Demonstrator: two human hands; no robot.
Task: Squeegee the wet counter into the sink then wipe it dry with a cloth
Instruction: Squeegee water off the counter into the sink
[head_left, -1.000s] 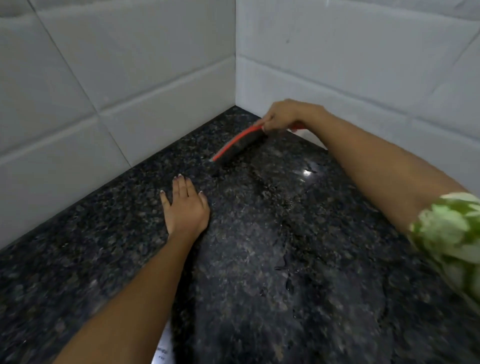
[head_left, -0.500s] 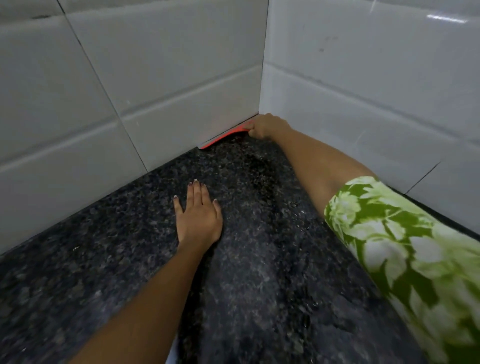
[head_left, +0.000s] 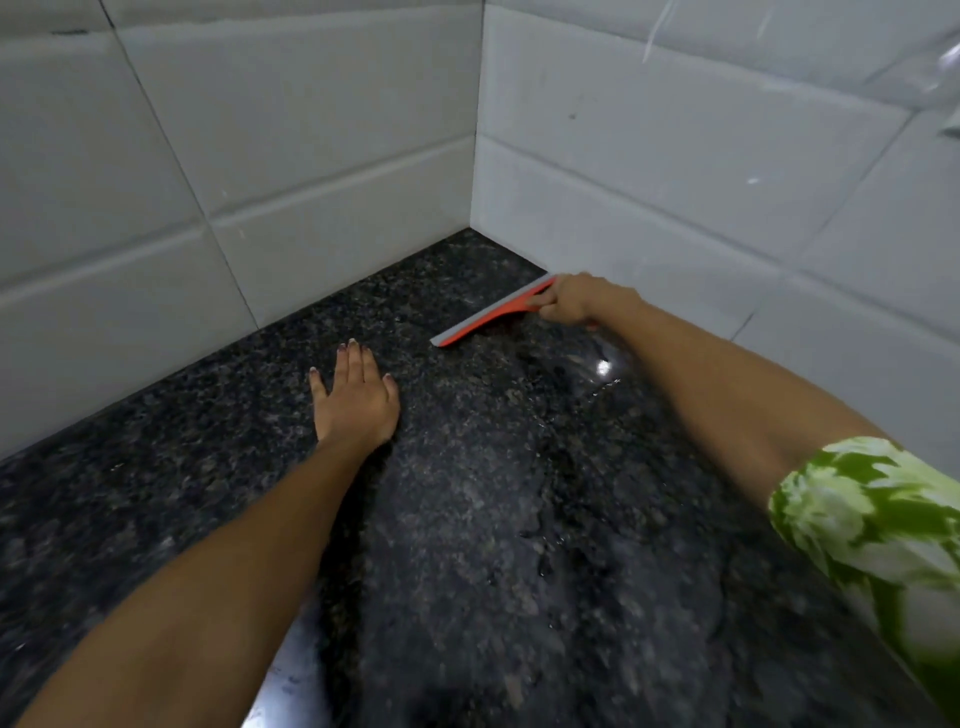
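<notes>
Since half a second ago, when the blade was pressed right into the tiled corner, the right hand (head_left: 569, 301) has drawn the squeegee (head_left: 493, 318) out from the wall and toward the person, so a fresh stroke looks under way, likely pulling water off the back of the worktop (head_left: 493, 519). Gripped by its handle in the closed right hand, the orange tool with its grey rubber edge lies low on the dark speckled stone, near the right-hand wall. Wet patches and beads glisten ahead of it. The left hand (head_left: 356, 400) rests flat, fingers spread, holding nothing
</notes>
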